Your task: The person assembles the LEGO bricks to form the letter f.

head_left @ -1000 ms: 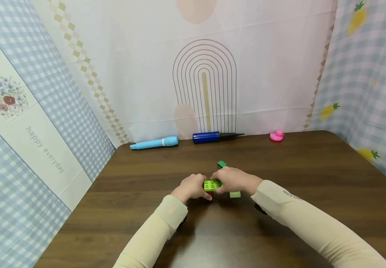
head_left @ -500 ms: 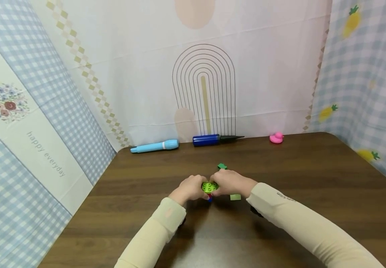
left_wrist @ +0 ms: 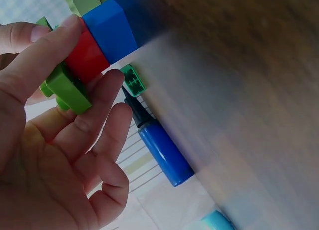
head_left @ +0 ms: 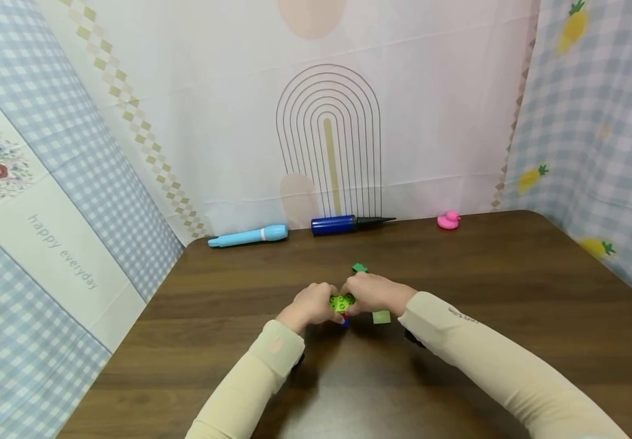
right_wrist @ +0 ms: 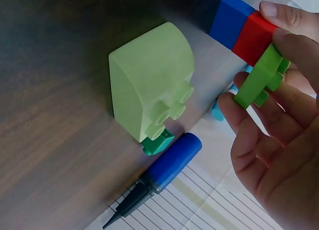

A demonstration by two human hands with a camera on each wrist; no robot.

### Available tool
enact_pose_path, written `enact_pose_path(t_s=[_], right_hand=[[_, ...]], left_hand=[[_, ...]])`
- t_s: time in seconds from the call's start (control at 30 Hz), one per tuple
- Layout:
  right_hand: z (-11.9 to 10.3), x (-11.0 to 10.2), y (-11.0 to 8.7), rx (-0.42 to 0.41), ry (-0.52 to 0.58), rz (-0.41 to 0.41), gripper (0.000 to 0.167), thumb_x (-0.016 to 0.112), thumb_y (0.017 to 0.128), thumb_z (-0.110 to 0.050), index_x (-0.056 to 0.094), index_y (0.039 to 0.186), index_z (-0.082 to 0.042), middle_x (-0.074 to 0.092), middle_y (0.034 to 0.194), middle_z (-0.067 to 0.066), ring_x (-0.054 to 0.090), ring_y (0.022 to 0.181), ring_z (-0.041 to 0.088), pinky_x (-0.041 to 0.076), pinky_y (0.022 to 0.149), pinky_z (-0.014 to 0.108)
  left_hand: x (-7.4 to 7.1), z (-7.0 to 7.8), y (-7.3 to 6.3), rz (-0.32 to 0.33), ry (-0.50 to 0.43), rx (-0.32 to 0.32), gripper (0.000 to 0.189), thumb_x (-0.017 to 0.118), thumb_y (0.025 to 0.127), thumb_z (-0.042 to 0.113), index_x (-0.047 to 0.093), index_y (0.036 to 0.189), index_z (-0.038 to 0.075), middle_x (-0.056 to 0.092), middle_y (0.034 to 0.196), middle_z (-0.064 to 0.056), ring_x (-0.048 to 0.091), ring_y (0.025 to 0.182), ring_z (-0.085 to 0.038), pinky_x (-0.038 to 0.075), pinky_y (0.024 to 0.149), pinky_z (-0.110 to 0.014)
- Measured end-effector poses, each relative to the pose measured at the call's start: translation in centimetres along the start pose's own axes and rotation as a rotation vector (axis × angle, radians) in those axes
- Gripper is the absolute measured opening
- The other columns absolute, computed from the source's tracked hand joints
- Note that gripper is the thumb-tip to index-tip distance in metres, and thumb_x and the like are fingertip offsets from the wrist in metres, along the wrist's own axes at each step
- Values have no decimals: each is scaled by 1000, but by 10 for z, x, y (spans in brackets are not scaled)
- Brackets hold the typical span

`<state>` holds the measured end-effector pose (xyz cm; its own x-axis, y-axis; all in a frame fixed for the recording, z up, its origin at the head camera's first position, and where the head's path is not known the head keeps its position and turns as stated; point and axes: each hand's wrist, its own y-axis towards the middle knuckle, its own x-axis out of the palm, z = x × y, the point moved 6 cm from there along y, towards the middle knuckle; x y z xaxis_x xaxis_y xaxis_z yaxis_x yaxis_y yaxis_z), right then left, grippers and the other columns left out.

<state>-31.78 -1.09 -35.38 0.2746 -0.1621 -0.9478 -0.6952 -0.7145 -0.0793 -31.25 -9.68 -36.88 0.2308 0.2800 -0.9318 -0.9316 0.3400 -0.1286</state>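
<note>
My left hand (head_left: pixel 312 303) and right hand (head_left: pixel 373 292) meet over a small toy brick stack near the table's middle. A lime-green studded brick (head_left: pixel 340 304) tops it, with a red brick (left_wrist: pixel 90 58) under that and a blue brick (left_wrist: pixel 110 32) lowest. In the left wrist view, my left thumb and forefinger pinch the stack at the red brick. My right fingers grip the lime-green brick in the right wrist view, thumb near its join with the red one. A pale green curved brick (right_wrist: pixel 149 75) lies beside my right hand, and a dark green brick (head_left: pixel 359 267) sits behind it.
Along the table's back edge lie a light blue microphone-shaped toy (head_left: pixel 248 236), a dark blue hand pump (head_left: pixel 334 225) and a pink toy duck (head_left: pixel 448 221). Patterned cloth (head_left: pixel 228 110) hangs behind the wooden table (head_left: pixel 228 378) and at both sides.
The lime-green brick has turned from square-on to skewed, and the hands have drawn closer together around it. More of the blue brick shows below. The head view has shifted slightly.
</note>
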Motion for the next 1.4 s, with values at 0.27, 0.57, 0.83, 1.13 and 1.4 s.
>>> enact_pose_path(t_s=[0.27, 0.57, 0.83, 1.13, 1.4], right_hand=[[-5, -2, 4, -25, 23, -19, 9, 68, 76, -20, 65, 79, -12, 54, 64, -8, 45, 54, 5, 40, 51, 20], [-1, -2, 0, 26, 36, -2, 18, 69, 75, -22, 67, 88, -10, 58, 72, -7, 45, 56, 6, 40, 53, 21], [8, -7, -10, 59, -8, 0, 42, 67, 75, -33, 62, 108, -8, 62, 98, 1, 55, 77, 11, 45, 67, 29], [42, -33, -26, 110, 75, 56, 40, 62, 81, -25, 57, 113, 0, 57, 110, 11, 53, 99, 25, 42, 78, 39], [63, -31, -32, 137, 81, 71, 34, 62, 81, -18, 59, 109, 1, 58, 106, 12, 55, 94, 24, 43, 77, 39]], left_hand=[[-6, -4, -3, -7, -65, 35, 25, 74, 68, 31, 63, 82, 13, 55, 66, 6, 47, 56, -11, 39, 51, -25], [-12, 0, -3, 19, -44, 93, 21, 75, 67, 29, 64, 76, 14, 54, 62, 6, 46, 54, -9, 38, 49, -23], [-12, 5, -1, 23, 46, 82, 31, 74, 67, 35, 67, 89, 14, 55, 71, 9, 48, 61, -9, 39, 53, -25], [-11, 4, 0, 3, 75, 44, 36, 73, 67, 36, 67, 94, 14, 55, 74, 8, 48, 64, -11, 39, 57, -26], [-7, 1, 3, -4, 76, 23, 37, 74, 67, 36, 67, 96, 15, 56, 77, 8, 48, 66, -11, 39, 58, -27]])
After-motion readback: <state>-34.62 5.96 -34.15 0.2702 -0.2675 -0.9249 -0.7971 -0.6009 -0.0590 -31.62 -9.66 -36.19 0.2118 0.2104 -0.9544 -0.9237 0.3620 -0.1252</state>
